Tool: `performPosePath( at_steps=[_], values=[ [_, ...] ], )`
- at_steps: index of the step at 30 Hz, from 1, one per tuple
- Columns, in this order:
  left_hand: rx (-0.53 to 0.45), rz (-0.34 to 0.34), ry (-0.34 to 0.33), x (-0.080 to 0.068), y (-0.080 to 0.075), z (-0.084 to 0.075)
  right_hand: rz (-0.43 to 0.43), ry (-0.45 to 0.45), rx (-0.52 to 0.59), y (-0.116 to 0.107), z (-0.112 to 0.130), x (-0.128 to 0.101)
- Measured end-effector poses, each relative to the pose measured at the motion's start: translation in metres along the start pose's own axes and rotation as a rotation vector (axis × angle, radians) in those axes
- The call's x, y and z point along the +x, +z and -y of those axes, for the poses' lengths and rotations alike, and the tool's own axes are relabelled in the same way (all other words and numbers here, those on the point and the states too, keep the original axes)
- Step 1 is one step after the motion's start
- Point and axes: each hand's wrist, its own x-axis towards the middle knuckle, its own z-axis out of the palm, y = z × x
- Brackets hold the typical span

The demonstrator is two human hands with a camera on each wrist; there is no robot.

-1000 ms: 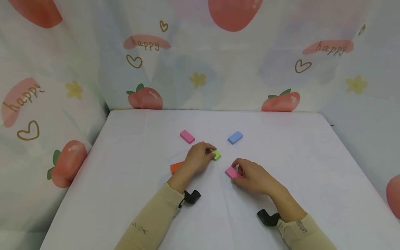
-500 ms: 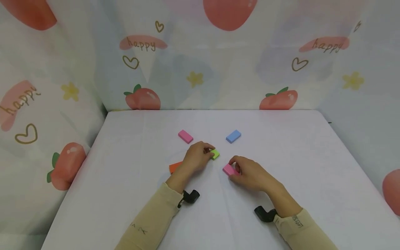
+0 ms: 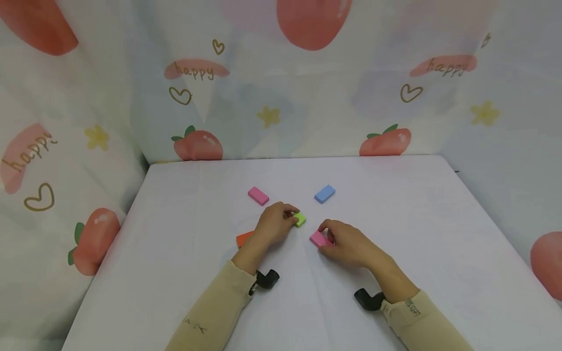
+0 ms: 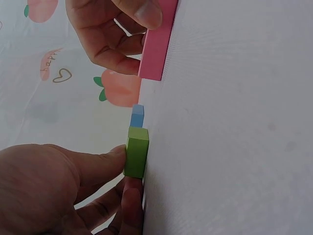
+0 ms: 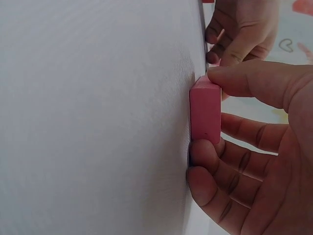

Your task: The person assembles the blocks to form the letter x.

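Pinching, left hand (image 3: 274,225): thumb and fingers curl round the green block (image 3: 300,219), which sits on the tabletop (image 3: 175,273) near its middle; this grip is clamped on the block's near end.
Right hand (image 3: 347,242): thumb on top and fingers below clamp the near pink block (image 3: 317,239), which lies flat on the tabletop just right of the green one.
Gap between hands: the two held blocks lie near each other, not touching, with a strip of bare white cloth between them.
Orange block (image 3: 243,239): flat on the tabletop, partly hidden behind the left wrist.
Far pink block (image 3: 258,196): lies alone beyond the left hand, apart from the green block.
Blue block (image 3: 324,193): lies alone beyond the right hand, apart from both held blocks.
Edges: all five blocks sit in the middle of the tabletop, well apart from its back, left and right edges.
Open room: bare white surface spreads wide to the left, to the right and toward the back.
Surround: a printed strawberry curtain (image 3: 307,87) stands close along the back and side edges.
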Motion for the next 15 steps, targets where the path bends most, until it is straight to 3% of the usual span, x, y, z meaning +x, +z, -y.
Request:
performPosePath(
  at_steps=[15],
  values=[
    [-0.007,0.004,-0.006,-0.0002,0.0004,-0.0004,-0.014,0.012,0.001,0.0018,-0.0003,0.0023]
  ],
)
